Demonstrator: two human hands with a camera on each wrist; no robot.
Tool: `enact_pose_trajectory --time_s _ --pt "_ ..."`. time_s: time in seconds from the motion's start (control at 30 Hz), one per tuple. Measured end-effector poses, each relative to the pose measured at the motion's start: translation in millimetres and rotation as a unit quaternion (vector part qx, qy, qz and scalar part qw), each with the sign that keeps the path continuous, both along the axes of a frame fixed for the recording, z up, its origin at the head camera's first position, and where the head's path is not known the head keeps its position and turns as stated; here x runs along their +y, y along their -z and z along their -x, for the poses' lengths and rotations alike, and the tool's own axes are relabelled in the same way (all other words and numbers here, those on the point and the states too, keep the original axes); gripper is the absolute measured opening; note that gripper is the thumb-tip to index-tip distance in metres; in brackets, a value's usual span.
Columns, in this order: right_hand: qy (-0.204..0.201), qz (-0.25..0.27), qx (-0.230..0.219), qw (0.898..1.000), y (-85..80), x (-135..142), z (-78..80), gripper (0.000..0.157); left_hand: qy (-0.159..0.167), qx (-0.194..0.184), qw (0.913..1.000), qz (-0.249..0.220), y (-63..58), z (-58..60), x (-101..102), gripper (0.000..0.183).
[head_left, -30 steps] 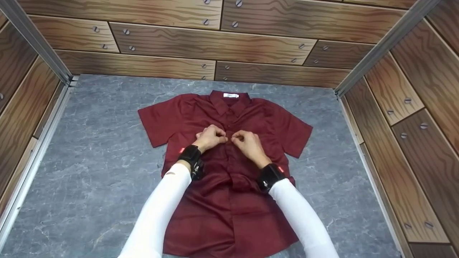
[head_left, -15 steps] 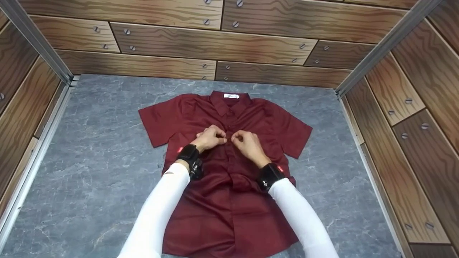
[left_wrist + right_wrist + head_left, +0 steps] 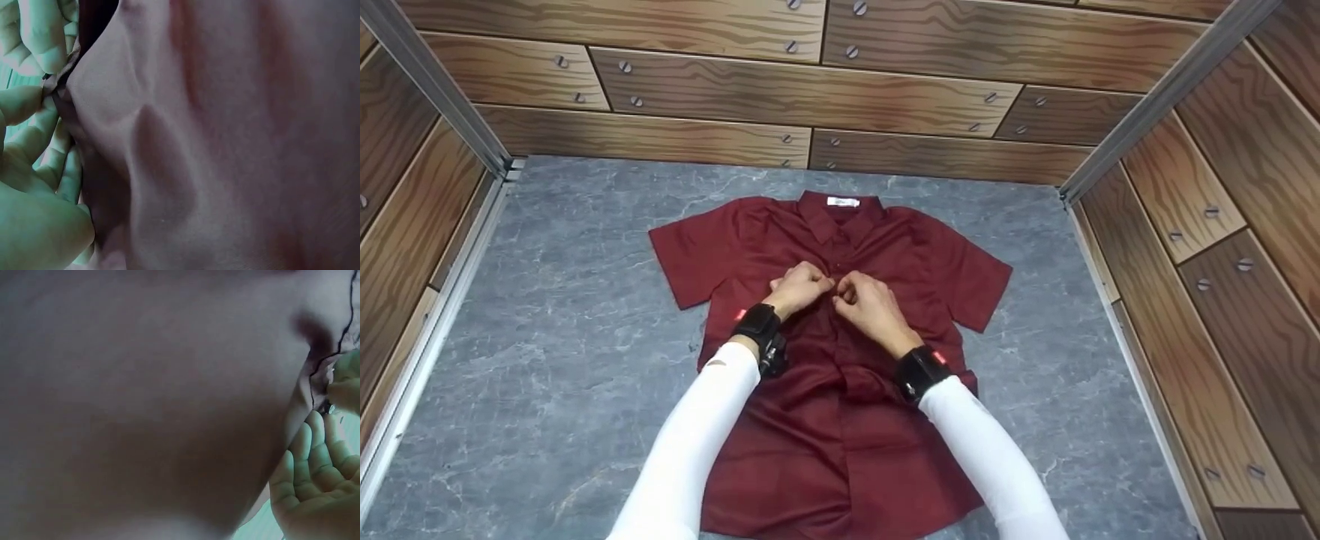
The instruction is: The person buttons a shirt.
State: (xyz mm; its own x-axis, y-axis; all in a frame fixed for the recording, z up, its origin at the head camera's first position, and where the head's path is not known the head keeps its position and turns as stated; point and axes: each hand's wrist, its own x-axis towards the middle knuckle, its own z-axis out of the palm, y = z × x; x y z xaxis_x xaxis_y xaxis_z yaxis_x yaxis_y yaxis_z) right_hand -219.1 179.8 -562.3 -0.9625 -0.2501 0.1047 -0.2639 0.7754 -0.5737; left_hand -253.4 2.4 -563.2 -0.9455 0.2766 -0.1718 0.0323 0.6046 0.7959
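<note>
A dark red short-sleeved button-up shirt (image 3: 780,465) lies front up, its collar (image 3: 840,217) toward the back wall. At chest height, my left hand (image 3: 801,290) pinches the edge of the button placket. Just right of it, my right hand (image 3: 874,306) has its thumb and index finger curled at the same spot of the placket. The fingertips of both hands almost meet there. In the left wrist view, a fold of shirt cloth (image 3: 163,140) rises beside the fingers. A small dark shiny spot, perhaps a button (image 3: 329,408), shows in the right wrist view.
The shirt lies on a grey marbled surface (image 3: 547,337). Wood-patterned panels (image 3: 720,90) wall in the back and both sides, with metal rails (image 3: 1155,112) at the corners. Loose folds run across the shirt's lower front.
My right hand has shifted slightly left, up against the left hand at the placket; its thumb and index finger have changed position. The left hand and the shirt stay nearly still.
</note>
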Motion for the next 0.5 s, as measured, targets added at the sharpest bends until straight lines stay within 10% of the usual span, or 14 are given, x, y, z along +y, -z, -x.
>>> enact_pose_trajectory --time_s 0.5 --pt "0.002 -0.064 -0.019 0.998 -7.4 12.0 -0.8 0.020 -0.043 0.106 0.9891 0.094 0.0 -12.5 9.7 0.028"
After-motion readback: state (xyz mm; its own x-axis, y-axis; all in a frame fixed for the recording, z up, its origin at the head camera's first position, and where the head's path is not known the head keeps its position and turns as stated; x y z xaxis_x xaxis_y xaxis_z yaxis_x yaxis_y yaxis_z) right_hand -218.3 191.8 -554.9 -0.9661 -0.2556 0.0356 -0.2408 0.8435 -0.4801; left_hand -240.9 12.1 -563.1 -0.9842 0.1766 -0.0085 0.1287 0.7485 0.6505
